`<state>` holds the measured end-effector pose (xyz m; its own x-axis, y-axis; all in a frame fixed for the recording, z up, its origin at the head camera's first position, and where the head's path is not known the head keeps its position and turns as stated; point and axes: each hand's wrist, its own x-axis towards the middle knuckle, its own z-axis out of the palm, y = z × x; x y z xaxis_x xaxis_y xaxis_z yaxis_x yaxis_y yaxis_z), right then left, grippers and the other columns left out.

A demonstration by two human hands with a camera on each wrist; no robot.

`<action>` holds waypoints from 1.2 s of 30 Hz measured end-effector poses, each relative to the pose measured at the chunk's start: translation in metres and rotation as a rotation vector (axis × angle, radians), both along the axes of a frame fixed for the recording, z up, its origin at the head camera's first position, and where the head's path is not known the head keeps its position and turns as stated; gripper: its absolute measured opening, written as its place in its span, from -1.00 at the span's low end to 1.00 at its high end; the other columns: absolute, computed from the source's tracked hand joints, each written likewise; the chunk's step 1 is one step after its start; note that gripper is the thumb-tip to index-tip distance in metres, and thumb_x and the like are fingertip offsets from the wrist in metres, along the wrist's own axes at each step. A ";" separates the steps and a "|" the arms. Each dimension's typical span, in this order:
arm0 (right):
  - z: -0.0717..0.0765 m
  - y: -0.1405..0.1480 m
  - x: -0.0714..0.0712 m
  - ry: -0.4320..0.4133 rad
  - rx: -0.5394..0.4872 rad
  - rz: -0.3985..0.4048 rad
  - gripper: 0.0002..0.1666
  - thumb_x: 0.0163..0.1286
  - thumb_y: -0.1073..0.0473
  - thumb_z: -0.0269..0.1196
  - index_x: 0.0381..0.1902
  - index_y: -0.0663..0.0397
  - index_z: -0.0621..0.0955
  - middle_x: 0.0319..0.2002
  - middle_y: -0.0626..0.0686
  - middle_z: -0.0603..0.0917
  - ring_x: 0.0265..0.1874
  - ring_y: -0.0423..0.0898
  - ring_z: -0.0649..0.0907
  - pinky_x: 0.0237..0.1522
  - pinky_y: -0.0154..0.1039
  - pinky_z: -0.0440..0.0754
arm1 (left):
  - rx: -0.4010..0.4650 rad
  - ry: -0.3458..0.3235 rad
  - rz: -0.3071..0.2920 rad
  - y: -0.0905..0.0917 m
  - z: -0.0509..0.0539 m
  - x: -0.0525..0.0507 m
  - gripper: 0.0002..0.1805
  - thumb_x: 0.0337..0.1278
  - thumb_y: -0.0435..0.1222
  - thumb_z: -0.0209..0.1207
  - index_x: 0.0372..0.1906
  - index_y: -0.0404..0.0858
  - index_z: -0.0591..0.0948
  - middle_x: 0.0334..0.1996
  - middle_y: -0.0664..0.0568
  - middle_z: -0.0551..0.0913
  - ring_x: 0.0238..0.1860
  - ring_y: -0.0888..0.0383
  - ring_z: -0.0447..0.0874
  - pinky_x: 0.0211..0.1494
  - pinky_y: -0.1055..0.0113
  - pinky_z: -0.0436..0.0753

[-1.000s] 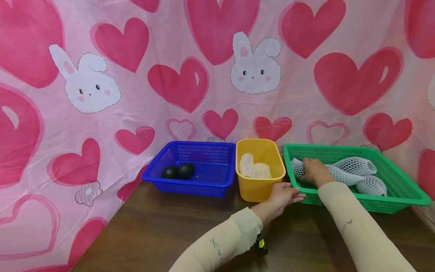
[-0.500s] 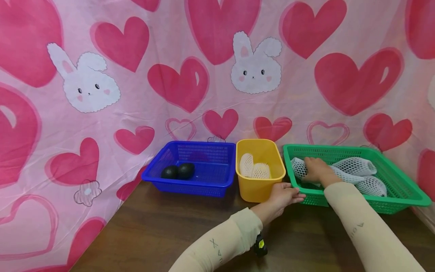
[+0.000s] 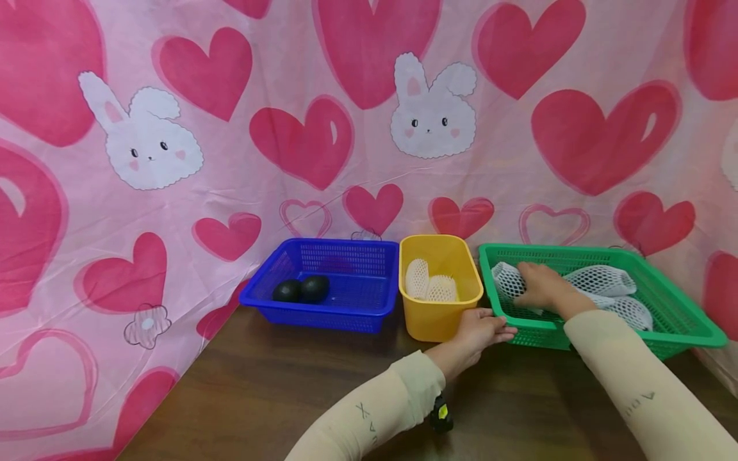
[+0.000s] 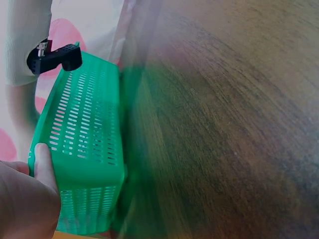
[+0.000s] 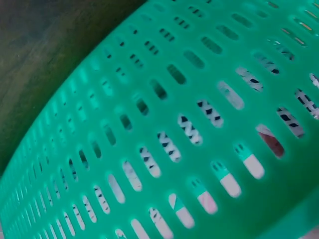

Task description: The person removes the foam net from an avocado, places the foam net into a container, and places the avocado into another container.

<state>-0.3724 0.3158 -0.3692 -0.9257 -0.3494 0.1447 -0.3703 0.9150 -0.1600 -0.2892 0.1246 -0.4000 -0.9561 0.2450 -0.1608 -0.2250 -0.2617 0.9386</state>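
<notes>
My left hand (image 3: 480, 334) grips the front left corner of the green basket (image 3: 684, 320). In the left wrist view the thumb of the left hand (image 4: 44, 172) lies on the outside of the basket's rim. Inside that basket, my right hand (image 3: 548, 288) holds the right side of a dark fruit in a white foam net (image 3: 508, 282), its fingertips partly hidden. To its right lie more white foam-netted pieces (image 3: 602, 280). The right wrist view shows only the green basket's slotted wall (image 5: 164, 104), with netting visible through the slots; the hand is out of sight there.
A yellow bin (image 3: 435, 323) with cream foam nets (image 3: 441, 288) stands left of the green basket. Further left is a blue basket (image 3: 328, 315) holding two dark avocados (image 3: 314, 289). All stand on a brown wooden table (image 3: 259, 384) before a pink heart-print cloth (image 3: 357, 57).
My right hand has shifted slightly right inside the green basket, and its forearm has swung right. The netted fruit beside it has tilted up slightly. My left hand stays at the rim.
</notes>
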 end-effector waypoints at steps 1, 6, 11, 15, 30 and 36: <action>0.002 -0.001 0.001 0.002 -0.006 0.003 -0.13 0.06 0.07 0.46 0.15 0.53 0.36 0.04 0.47 0.50 0.00 0.39 0.51 0.00 0.29 0.45 | -0.001 -0.002 -0.001 0.000 0.000 0.000 -0.71 0.29 -0.49 0.12 0.07 -0.51 0.50 -0.40 -0.20 0.69 -0.23 -0.11 0.74 -0.16 0.18 0.67; 0.010 -0.001 0.006 0.012 -0.013 0.017 -0.11 0.05 0.07 0.48 0.16 0.52 0.37 0.04 0.46 0.50 0.00 0.38 0.51 -0.01 0.28 0.45 | -0.004 -0.007 -0.001 -0.001 0.002 0.000 -0.71 0.29 -0.48 0.13 0.07 -0.51 0.51 -0.40 -0.19 0.69 -0.23 -0.10 0.74 -0.16 0.18 0.67; 0.018 0.001 0.012 0.010 -0.021 0.014 -0.09 0.04 0.05 0.49 0.18 0.50 0.36 0.03 0.44 0.51 -0.05 0.34 0.53 -0.07 0.26 0.48 | -0.012 -0.017 -0.007 -0.002 0.003 0.001 -0.71 0.28 -0.48 0.13 0.07 -0.50 0.51 -0.41 -0.18 0.69 -0.24 -0.07 0.74 -0.15 0.19 0.67; 0.026 0.005 0.016 0.017 -0.026 0.023 -0.09 0.03 0.04 0.49 0.18 0.50 0.36 -0.02 0.42 0.54 -0.12 0.29 0.56 -0.13 0.23 0.51 | -0.018 -0.020 -0.011 -0.002 0.004 0.001 -0.68 0.29 -0.47 0.13 0.10 -0.51 0.50 -0.40 -0.18 0.70 -0.24 -0.06 0.74 -0.15 0.19 0.67; 0.054 0.005 0.041 0.063 -0.043 0.047 -0.10 0.01 0.01 0.51 0.12 0.52 0.39 -0.09 0.37 0.57 -0.22 0.20 0.59 -0.18 0.21 0.56 | -0.033 0.007 -0.035 -0.008 0.000 0.002 -0.70 0.29 -0.46 0.14 0.07 -0.51 0.53 -0.39 -0.18 0.70 -0.24 -0.06 0.74 -0.16 0.19 0.67; 0.062 0.001 0.051 0.086 -0.045 0.046 -0.10 0.02 0.03 0.51 0.15 0.49 0.38 -0.06 0.35 0.57 -0.19 0.18 0.58 -0.14 0.21 0.56 | -0.038 0.026 -0.049 -0.013 0.001 0.007 -0.72 0.27 -0.47 0.16 0.04 -0.49 0.55 -0.37 -0.17 0.70 -0.24 -0.07 0.74 -0.15 0.17 0.67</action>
